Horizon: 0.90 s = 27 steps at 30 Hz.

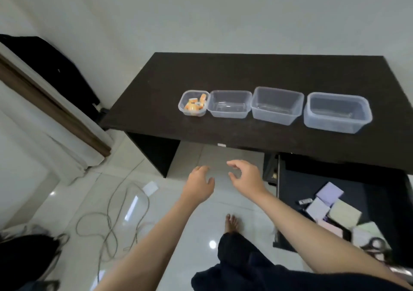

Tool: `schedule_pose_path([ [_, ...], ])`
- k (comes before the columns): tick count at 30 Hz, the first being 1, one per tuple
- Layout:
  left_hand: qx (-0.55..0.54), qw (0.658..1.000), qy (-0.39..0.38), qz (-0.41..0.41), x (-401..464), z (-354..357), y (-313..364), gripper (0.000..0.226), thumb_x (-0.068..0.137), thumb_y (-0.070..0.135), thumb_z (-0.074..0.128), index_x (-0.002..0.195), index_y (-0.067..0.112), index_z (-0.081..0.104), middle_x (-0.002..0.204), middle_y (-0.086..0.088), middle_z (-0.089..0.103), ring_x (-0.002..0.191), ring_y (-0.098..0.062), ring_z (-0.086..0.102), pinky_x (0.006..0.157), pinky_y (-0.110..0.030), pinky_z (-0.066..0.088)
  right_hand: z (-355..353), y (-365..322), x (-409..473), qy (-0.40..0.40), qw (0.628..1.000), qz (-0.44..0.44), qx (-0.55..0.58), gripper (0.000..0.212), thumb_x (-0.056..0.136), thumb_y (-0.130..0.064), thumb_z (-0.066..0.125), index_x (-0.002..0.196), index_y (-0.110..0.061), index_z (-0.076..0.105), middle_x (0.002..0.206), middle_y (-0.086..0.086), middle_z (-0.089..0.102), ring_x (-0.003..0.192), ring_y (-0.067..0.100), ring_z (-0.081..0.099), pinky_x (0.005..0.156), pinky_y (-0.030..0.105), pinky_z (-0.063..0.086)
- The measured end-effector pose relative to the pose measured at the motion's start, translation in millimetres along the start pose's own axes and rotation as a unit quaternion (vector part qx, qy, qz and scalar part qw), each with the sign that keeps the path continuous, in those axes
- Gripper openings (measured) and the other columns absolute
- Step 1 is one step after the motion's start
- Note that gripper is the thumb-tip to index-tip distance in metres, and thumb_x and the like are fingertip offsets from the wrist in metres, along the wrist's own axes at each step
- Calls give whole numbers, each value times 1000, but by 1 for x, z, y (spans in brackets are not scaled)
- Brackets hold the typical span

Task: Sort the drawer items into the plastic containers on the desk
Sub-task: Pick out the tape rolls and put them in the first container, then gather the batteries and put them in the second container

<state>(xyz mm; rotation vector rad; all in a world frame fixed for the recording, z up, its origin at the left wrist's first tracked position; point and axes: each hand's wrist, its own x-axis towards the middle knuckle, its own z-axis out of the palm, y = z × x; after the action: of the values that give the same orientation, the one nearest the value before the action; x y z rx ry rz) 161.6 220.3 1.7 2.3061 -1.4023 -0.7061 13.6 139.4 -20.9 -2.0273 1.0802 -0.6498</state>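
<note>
Several clear plastic containers stand in a row on the dark desk (245,73). The small leftmost container (192,111) holds orange-and-white tape rolls (196,104). The other three containers (229,111) (277,114) (337,122) look empty. At lower right the open drawer (290,201) holds pastel sticky-note pads (328,205), a small dark item and scissors (377,245). My left hand (199,184) and my right hand (245,176) hover side by side below the desk's front edge, fingers loosely curled and apart, holding nothing.
A grey cable (111,221) loops over the white tiled floor at left, beside a white card (150,188). A dark bag (24,252) lies at lower left. A curtain and a dark suitcase stand at the left wall. My bare foot (231,223) is on the floor.
</note>
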Motion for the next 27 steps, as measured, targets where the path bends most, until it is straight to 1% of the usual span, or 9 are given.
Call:
schedule_pose_path([
  [3, -5, 999, -39, 18, -35, 31, 22, 45, 94, 24, 50, 137, 13, 45, 140, -4, 47, 129, -21, 44, 105, -28, 34, -22, 27, -54, -1, 997, 73, 0, 33, 85, -12, 61, 118, -14, 63, 114, 1, 67, 103, 14, 62, 88, 24, 47],
  [5, -16, 998, -56, 33, -49, 50, 39, 44, 94, 23, 50, 136, 15, 45, 140, -2, 47, 127, -20, 47, 104, -28, 36, -39, 45, -82, 4, 994, 107, -6, 33, 86, -13, 61, 119, -13, 63, 112, 2, 67, 100, 14, 62, 87, 25, 48],
  [10, -14, 993, -93, 76, -68, 96, 80, 43, 93, 25, 50, 135, 17, 47, 139, -2, 49, 126, -19, 47, 105, -28, 37, -82, 81, -130, 19, 987, 156, -22, 28, 85, -11, 62, 112, -12, 66, 107, 2, 68, 97, 18, 64, 85, 27, 50],
  [14, -24, 987, -131, 89, -77, 131, 115, 39, 92, 23, 51, 131, 15, 52, 132, -4, 53, 120, -20, 52, 102, -26, 40, -116, 111, -158, 32, 980, 193, -40, 25, 82, -7, 63, 106, -11, 69, 103, 5, 69, 93, 20, 64, 81, 23, 46],
  [16, -27, 987, -138, 79, -80, 148, 133, 37, 91, 22, 53, 127, 15, 56, 127, -5, 57, 115, -21, 54, 99, -26, 42, -133, 128, -168, 18, 976, 209, -48, 23, 82, -7, 63, 104, -10, 69, 102, 6, 70, 91, 20, 63, 80, 23, 45],
  [20, -24, 981, -179, 64, -89, 186, 166, 29, 88, 20, 54, 116, 16, 62, 118, -5, 60, 106, -21, 58, 93, -27, 46, -168, 167, -187, -8, 966, 249, -65, 26, 84, -12, 62, 109, -13, 67, 110, 2, 68, 94, 17, 62, 85, 28, 49],
  [25, -29, 977, -213, 4, -86, 226, 188, 23, 86, 20, 55, 106, 13, 64, 107, -6, 66, 99, -22, 61, 88, -34, 52, -202, 214, -200, -47, 957, 271, -88, 21, 85, -14, 62, 105, -16, 68, 106, 1, 68, 97, 17, 62, 83, 31, 52],
  [27, -18, 975, -219, -20, -81, 237, 191, 22, 85, 19, 55, 103, 10, 64, 104, -8, 67, 95, -22, 62, 84, -32, 52, -212, 231, -198, -68, 953, 277, -99, 22, 85, -16, 61, 106, -17, 67, 107, -1, 67, 97, 17, 61, 83, 30, 53],
])
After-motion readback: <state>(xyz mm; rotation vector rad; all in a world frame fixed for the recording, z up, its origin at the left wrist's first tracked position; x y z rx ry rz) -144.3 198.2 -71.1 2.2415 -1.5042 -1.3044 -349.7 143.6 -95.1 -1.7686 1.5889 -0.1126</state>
